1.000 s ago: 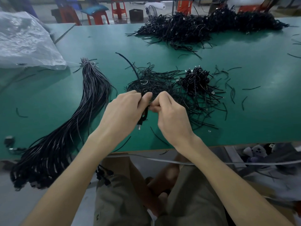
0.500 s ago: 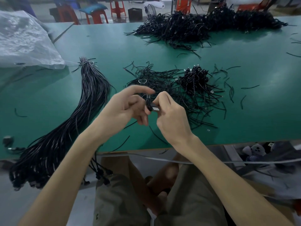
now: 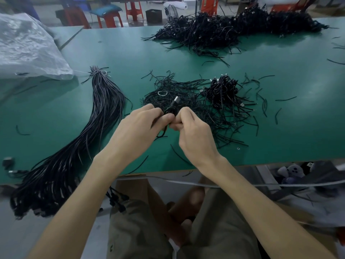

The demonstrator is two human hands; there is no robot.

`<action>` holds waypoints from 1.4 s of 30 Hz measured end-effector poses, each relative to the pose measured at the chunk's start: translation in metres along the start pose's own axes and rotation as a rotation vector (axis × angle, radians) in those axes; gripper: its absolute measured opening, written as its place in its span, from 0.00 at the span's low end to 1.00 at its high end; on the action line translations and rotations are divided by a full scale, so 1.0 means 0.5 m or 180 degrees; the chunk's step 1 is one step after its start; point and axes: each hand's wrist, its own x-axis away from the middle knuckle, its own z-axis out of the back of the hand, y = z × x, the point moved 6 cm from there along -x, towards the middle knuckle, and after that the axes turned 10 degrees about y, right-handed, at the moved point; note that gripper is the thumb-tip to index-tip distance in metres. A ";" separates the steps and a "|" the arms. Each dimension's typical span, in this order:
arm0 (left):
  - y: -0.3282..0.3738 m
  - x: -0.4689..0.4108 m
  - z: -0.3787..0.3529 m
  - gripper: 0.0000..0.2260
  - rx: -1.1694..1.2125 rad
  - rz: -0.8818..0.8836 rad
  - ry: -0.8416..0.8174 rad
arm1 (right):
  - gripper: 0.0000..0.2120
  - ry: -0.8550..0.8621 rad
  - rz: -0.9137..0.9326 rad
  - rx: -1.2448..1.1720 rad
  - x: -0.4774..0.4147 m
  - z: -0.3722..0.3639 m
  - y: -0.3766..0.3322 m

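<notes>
Over the near middle of the green table (image 3: 280, 58), both hands meet on one short black USB cable (image 3: 172, 107), coiled up, its silver plug pointing up and away. My left hand (image 3: 138, 128) grips the coil from the left. My right hand (image 3: 194, 135) pinches it from the right with curled fingers. Just behind the hands lies a loose heap of black twist ties (image 3: 173, 92). To its right sits a pile of coiled cables (image 3: 222, 88).
A long bundle of straight black cables (image 3: 82, 139) runs from mid-table off the near left edge. A big heap of cables (image 3: 233, 28) fills the far side. A crumpled plastic sheet (image 3: 28, 47) lies far left. Stray ties dot the right side. Red stools (image 3: 110, 17) stand beyond.
The hands turned the small cable between them: its plug hung down under the left hand a second ago and now points up, with the fingers closed tighter around the coil.
</notes>
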 end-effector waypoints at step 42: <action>-0.149 0.032 0.014 0.11 -0.0980 0.0809 0.0647 | 0.21 -0.0555 -0.0298 0.1106 -0.003 0.002 0.092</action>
